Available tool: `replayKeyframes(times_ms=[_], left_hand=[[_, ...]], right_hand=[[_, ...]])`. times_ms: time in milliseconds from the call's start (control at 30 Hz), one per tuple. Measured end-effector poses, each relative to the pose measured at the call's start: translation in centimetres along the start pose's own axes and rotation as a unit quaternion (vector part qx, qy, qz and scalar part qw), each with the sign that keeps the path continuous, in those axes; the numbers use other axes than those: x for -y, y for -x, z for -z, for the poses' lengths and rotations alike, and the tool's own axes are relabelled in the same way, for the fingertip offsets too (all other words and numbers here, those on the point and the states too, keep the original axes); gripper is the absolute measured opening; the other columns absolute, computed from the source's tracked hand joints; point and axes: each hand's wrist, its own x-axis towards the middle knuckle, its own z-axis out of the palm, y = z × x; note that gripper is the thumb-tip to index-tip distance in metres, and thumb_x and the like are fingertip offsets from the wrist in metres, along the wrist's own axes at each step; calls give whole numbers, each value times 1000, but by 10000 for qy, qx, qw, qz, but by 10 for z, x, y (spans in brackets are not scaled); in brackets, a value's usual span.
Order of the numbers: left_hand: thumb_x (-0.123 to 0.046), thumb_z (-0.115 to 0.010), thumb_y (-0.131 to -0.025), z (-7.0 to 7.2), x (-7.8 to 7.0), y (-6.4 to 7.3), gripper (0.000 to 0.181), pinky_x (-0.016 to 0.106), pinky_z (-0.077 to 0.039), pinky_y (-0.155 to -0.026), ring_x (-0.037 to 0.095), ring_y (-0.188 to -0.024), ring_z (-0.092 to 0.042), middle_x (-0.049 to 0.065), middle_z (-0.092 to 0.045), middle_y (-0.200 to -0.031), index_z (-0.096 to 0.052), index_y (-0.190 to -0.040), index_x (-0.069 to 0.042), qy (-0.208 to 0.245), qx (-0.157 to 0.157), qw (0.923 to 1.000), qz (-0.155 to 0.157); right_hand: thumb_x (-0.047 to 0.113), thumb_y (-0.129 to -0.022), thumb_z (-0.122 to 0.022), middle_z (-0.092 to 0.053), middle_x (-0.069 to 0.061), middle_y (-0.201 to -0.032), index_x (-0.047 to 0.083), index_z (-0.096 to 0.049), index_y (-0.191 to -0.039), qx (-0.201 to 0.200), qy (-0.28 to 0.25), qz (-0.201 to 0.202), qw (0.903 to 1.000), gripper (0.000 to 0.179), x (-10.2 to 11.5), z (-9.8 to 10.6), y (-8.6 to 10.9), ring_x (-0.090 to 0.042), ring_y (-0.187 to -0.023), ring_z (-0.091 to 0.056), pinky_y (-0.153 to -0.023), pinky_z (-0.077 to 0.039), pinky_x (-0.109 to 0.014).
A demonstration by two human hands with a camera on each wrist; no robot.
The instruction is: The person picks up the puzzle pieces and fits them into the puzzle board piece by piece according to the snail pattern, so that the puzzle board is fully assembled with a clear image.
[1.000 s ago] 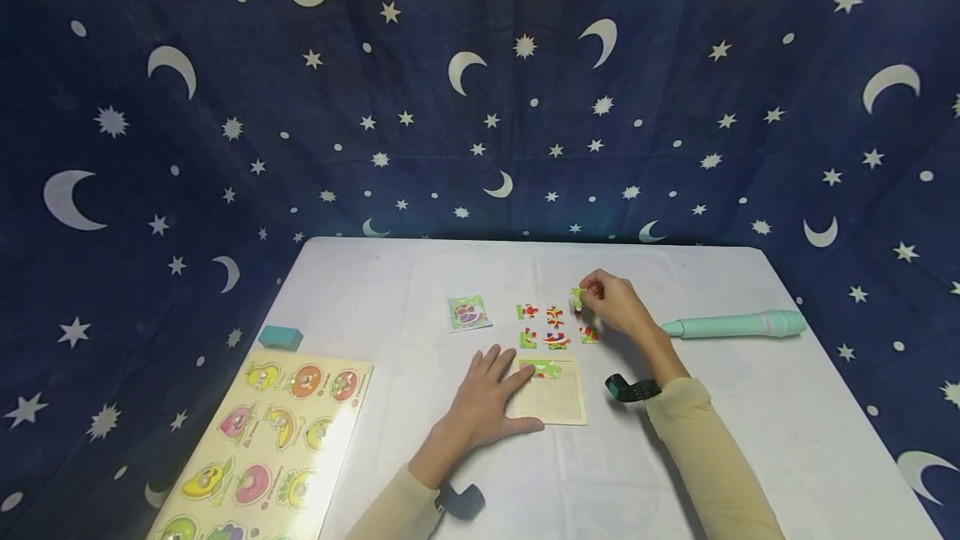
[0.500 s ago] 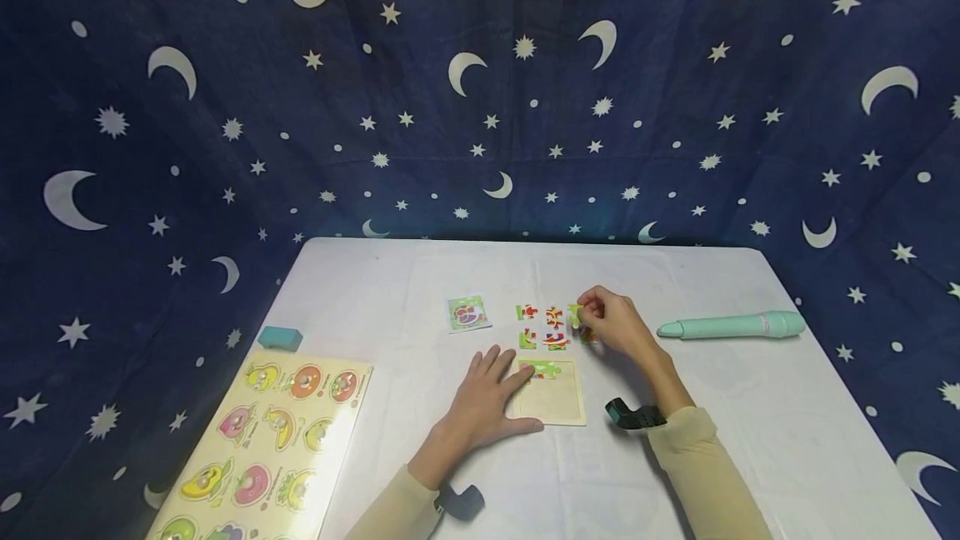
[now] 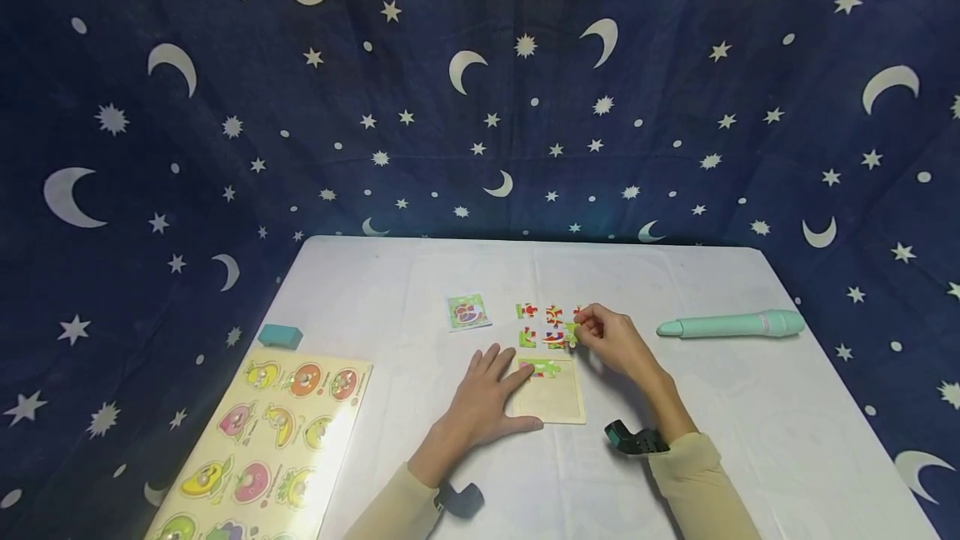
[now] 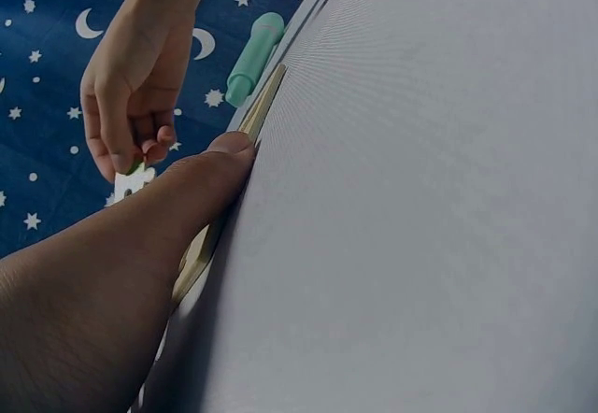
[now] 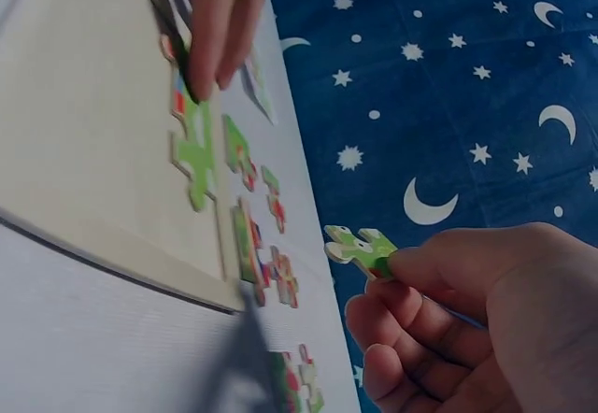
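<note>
My right hand [image 3: 613, 342] pinches a green puzzle piece [image 5: 355, 249] between thumb and fingers, raised above the table just beyond the tray's far right corner. My left hand [image 3: 486, 397] lies with spread fingers over the left side of the square wooden puzzle tray [image 3: 561, 403]. Its index fingertip touches the joined green pieces [image 3: 547, 368] along the tray's far edge. Several loose red, green and white puzzle pieces [image 3: 528, 312] lie beyond the tray, some partly hidden by the right hand and the held piece.
A small picture card [image 3: 468, 312] lies left of the loose pieces. At the left are a large fruit puzzle board [image 3: 258, 440] and a teal block [image 3: 281, 337]. A mint-green microphone-shaped object [image 3: 731, 324] lies at the right. A star-patterned curtain [image 3: 420, 107] stands behind the white table.
My right hand has moved nearer to me with the green puzzle piece, from beyond the loose pieces toward the tray. The left hand stays where it was.
</note>
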Motion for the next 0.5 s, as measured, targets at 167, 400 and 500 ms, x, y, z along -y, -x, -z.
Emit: replayKeyframes(times_ms=[167, 400, 500], left_hand=[[-82, -51, -82, 0, 0, 0, 84, 53, -27, -124, 34, -150, -32, 6, -41, -157, -47, -150, -33, 27, 0, 10000, -4], [-82, -52, -82, 0, -1, 0, 84, 53, -27, -124, 34, -150, -32, 6, -41, -157, -47, -150, -33, 14, 5, 10000, -10], [-81, -53, -81, 2, 0, 0, 85, 53, -27, -124, 34, -150, -33, 7, -41, -157, -47, -150, -32, 33, 9, 10000, -17]], right_hand=[[10, -92, -66, -69, -3, -85, 4, -67, -105, 153, -28, -89, 9998, 15, -3, -6, 9, -11, -75, -59, -65, -50, -20], [11, -93, -66, -68, 0, -83, 5, -69, -103, 261, -2, -115, 9996, 12, -6, -18, 19, -8, -72, -57, -62, -49, -19], [11, -93, -67, -67, 2, -81, 6, -70, -102, 316, 4, -98, 9995, 11, -7, -23, 23, -6, -71, -56, -61, -49, -18]])
